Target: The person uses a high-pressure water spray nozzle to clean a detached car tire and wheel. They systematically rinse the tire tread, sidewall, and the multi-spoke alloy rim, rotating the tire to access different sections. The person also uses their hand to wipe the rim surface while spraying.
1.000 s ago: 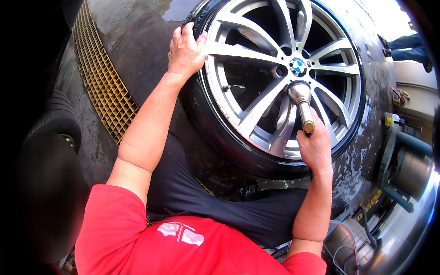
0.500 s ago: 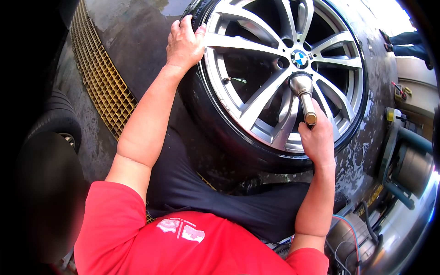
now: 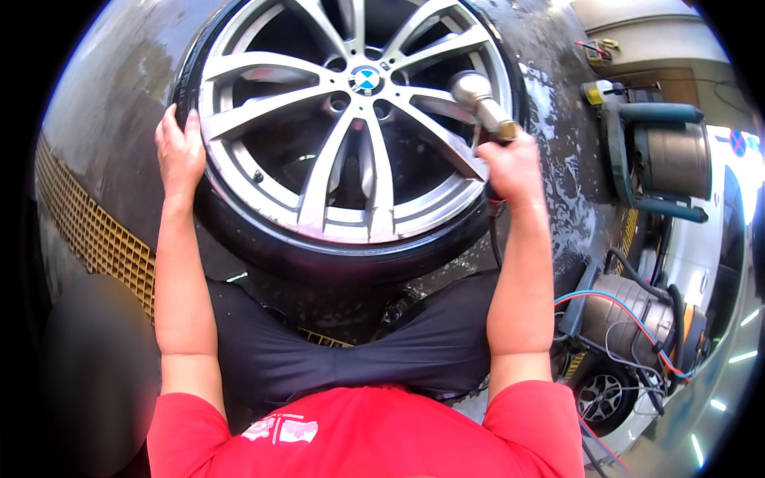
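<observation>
A silver multi-spoke alloy wheel [image 3: 348, 163] with a black tyre [image 3: 335, 260] lies before me, face up. My left hand [image 3: 179, 153] grips the tyre's left edge, thumb toward the rim and fingers along the outer side. In my right hand [image 3: 514, 169] is a metal air tool with a round head [image 3: 478, 95], held by its handle over the right side of the wheel. Whether its head touches a spoke I cannot tell. From beneath that hand a dark hose runs down. A valve stem [image 3: 257, 176] sticks up inside the rim at the lower left.
Yellow floor grating [image 3: 100, 233] runs along the left. Wet, soapy floor [image 3: 562, 151] lies to the right. Beyond stand a metal drum in a green frame [image 3: 673, 162], another metal tank [image 3: 625, 315] with red and blue hoses, and a white car [image 3: 692, 267].
My view has turned, so the wheel appears further left. The air tool has moved from beside the hub out to the right part of the wheel. My left hand stays on the tyre.
</observation>
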The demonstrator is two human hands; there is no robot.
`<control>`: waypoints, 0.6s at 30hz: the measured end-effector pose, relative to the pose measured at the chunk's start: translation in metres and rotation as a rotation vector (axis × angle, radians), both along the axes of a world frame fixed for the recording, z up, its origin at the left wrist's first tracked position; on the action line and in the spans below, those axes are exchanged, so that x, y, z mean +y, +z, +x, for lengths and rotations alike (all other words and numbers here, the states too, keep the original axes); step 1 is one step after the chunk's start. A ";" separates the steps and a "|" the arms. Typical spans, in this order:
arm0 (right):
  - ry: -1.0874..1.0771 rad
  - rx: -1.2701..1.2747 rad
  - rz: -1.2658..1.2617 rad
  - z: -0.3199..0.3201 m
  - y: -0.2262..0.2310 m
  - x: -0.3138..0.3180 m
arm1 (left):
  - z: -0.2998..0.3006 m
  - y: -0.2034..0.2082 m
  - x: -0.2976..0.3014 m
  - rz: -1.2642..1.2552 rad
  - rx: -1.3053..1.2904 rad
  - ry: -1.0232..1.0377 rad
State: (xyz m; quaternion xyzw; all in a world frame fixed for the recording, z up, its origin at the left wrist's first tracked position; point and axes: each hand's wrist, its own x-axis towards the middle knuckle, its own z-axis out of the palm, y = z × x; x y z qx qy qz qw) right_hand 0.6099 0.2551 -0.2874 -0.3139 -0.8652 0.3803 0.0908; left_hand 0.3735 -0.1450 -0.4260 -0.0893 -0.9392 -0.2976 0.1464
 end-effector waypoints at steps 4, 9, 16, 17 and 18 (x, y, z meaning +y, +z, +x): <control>-0.317 0.238 -0.274 0.042 -0.008 0.089 | 0.002 0.003 0.007 -0.009 -0.022 0.003; -0.307 0.249 -0.421 0.055 -0.002 0.097 | 0.002 0.007 0.003 -0.031 -0.041 0.008; -0.309 0.178 -0.411 0.047 -0.013 0.093 | 0.000 0.004 0.000 -0.041 -0.020 0.006; -0.302 0.181 -0.404 0.047 -0.014 0.094 | 0.001 0.006 0.002 -0.041 -0.031 0.008; -0.296 0.184 -0.396 0.048 -0.014 0.093 | 0.002 0.007 0.003 -0.041 -0.041 0.010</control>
